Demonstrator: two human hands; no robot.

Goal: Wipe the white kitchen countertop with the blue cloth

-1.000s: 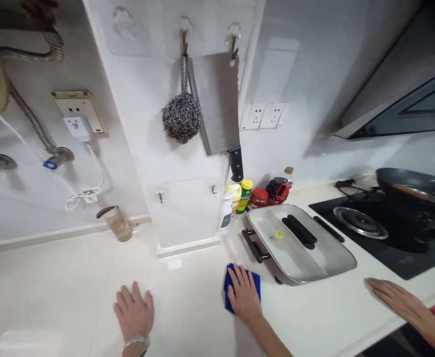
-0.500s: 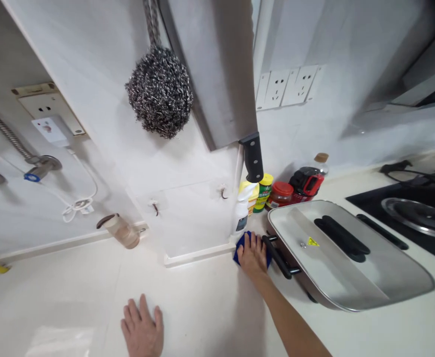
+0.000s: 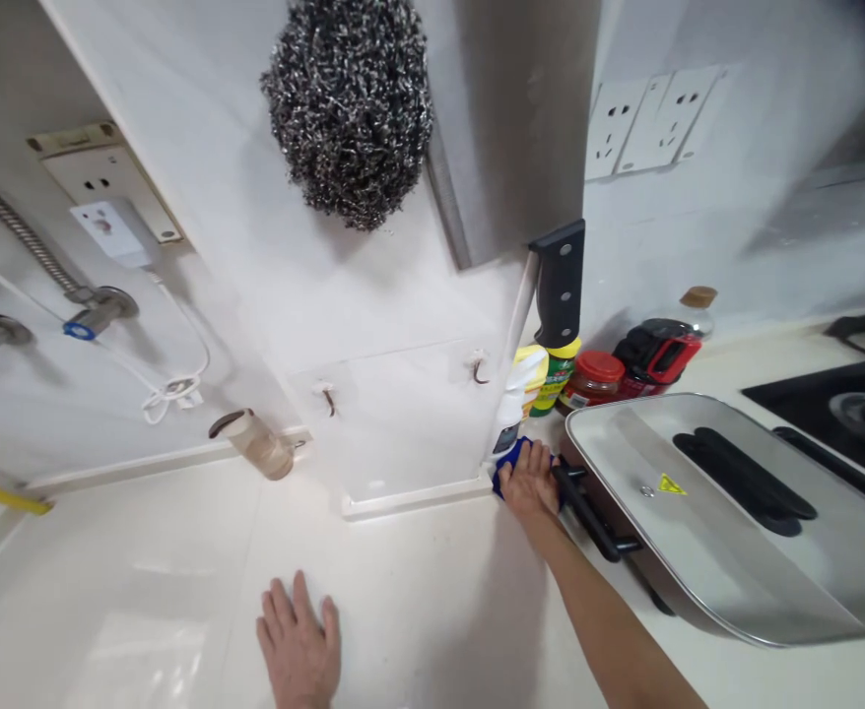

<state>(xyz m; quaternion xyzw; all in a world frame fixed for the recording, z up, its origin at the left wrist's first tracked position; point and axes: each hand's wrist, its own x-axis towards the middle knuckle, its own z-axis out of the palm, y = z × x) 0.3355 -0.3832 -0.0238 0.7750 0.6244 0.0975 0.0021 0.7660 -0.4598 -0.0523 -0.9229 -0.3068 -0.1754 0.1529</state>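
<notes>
My right hand [image 3: 531, 483] presses a blue cloth [image 3: 506, 477] against the white countertop [image 3: 418, 591], its fingers bent over the cloth. The cloth is mostly hidden under the palm and lies in the narrow spot between the wall's end, a white bottle [image 3: 510, 418] and the black side handle [image 3: 591, 514] of a lidded electric pan [image 3: 728, 532]. To the left, my left hand [image 3: 300, 635] rests flat on the counter with fingers apart, holding nothing.
A steel-wool ball [image 3: 351, 113] and a cleaver [image 3: 561, 286] hang on the wall above. Behind the pan stand a red-lidded jar [image 3: 595, 379] and a red-and-black bottle [image 3: 658, 354]. A brownish translucent cup [image 3: 259, 445] tilts from the wall at left. A cooktop [image 3: 831, 409] lies at right.
The view has shifted nearer the wall, so the steel-wool ball and cleaver look larger and higher. My right hand stays on the cloth, about the same place; my left hand stays flat.
</notes>
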